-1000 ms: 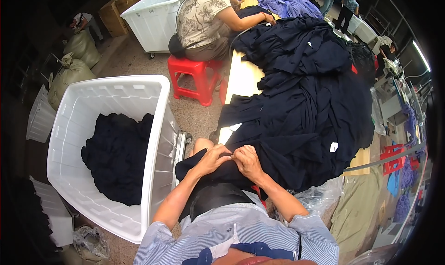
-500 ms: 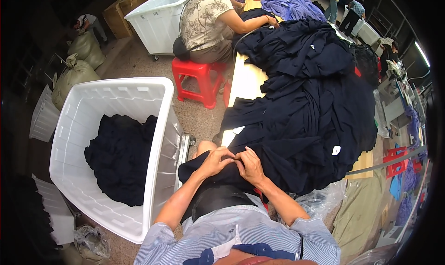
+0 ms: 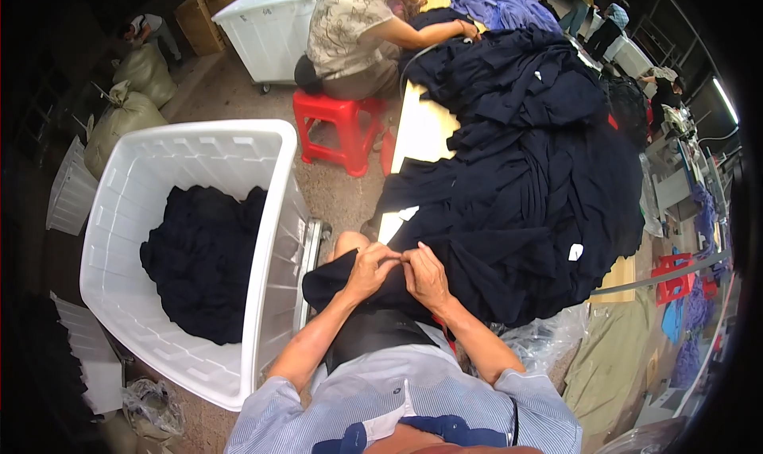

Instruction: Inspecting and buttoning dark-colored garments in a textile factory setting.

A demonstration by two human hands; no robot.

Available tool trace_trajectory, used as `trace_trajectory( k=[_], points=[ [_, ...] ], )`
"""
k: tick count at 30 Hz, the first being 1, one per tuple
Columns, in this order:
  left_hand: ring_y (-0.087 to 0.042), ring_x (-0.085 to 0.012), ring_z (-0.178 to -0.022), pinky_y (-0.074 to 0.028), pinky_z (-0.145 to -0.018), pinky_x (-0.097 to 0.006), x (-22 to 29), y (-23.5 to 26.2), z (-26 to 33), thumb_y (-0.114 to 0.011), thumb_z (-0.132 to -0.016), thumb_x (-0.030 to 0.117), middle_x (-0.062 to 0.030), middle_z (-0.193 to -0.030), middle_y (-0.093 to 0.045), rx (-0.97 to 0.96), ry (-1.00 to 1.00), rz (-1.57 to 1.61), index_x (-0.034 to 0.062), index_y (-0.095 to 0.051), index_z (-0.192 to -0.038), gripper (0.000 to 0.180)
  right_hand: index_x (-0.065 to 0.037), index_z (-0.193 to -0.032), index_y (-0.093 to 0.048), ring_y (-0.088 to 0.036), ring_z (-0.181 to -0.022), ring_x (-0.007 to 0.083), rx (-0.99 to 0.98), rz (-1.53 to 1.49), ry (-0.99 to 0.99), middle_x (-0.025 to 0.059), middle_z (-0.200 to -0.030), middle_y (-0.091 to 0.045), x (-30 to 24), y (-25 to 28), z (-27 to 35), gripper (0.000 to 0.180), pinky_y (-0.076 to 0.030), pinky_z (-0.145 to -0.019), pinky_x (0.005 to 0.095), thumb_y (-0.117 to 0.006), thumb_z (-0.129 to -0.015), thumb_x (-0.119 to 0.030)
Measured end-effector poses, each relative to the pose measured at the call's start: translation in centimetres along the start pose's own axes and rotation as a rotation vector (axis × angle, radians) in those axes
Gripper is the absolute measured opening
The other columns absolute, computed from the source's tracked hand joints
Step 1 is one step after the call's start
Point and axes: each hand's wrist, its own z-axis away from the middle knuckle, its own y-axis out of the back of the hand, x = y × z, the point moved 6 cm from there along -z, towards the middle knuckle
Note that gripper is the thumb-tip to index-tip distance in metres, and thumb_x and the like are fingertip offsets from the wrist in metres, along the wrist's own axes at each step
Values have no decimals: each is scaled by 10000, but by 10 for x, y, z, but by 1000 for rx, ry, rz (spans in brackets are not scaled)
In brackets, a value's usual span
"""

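Just above my lap, my left hand [image 3: 370, 270] and my right hand [image 3: 425, 276] meet with their fingertips pinched close together. Both are closed at the edge of a piece of dark navy fabric [image 3: 330, 282], which hangs over my knees on the left. From my hands the cloth runs on toward a large heap of dark navy fabric [image 3: 548, 168] piled over the table. Whatever fine detail lies between my fingertips is too small to make out.
To my left stands a white wheeled bin [image 3: 274, 208] with dark cloth [image 3: 208, 263] in it. Ahead, a person [image 3: 346, 33] sits on a red stool [image 3: 338, 132] by the wooden table [image 3: 421, 128]. Purple fabric [image 3: 501, 1] lies at the far end. Clear plastic [image 3: 536, 343] is at my right.
My hands stay pinched at the cloth, with only slight finger movement. The whole view has shifted a little. The seated person's hand is still at the heap.
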Motion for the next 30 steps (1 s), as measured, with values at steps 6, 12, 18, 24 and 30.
trace_trajectory(
  k=[6, 12, 18, 24, 30],
  points=[
    [-716, -373, -927, -560, -826, -436, 2, -7, 6, -781, -873, -34, -171, -954, -720, 147, 49, -71, -3, -767, -996, 127, -2, -1028, -660, -704, -863, 380, 18, 4, 14, 134, -945, -692, -4, -2, -2, 225, -599, -1057, 522, -731, -859, 129],
    [-706, -362, -961, -554, -833, -468, 36, -9, 3, -744, -879, -40, -127, -1001, -728, 152, -218, -349, 31, -724, -1036, 174, -2, -1004, -664, -710, -842, 376, 1, 18, -14, 131, -949, -711, -3, 3, 2, 211, -605, -1046, 521, -757, -856, 116],
    [-691, -339, -928, -562, -829, -451, 28, -12, 2, -715, -914, -26, -97, -1053, -731, 50, -322, -351, 22, -681, -1014, 116, -1, -1010, -677, -727, -885, 388, 51, -27, -87, 136, -945, -725, 4, 1, 5, 193, -610, -1031, 516, -762, -864, 92],
    [-703, -358, -951, -570, -833, -455, 30, -13, 0, -688, -928, 0, -125, -1053, -730, -53, -312, -363, 14, -710, -1127, 201, 15, -1050, -655, -700, -915, 449, 39, -45, -138, 184, -990, -716, 9, 4, 5, 246, -597, -1004, 514, -758, -849, 112],
    [-709, -359, -958, -589, -833, -452, 31, -10, 2, -718, -903, -31, -126, -1102, -731, 4, -323, -347, 24, -718, -1131, 234, 18, -1049, -652, -682, -853, 427, 71, -27, -103, 181, -957, -710, 8, 2, 4, 259, -596, -910, 479, -754, -841, 135]
  ],
)
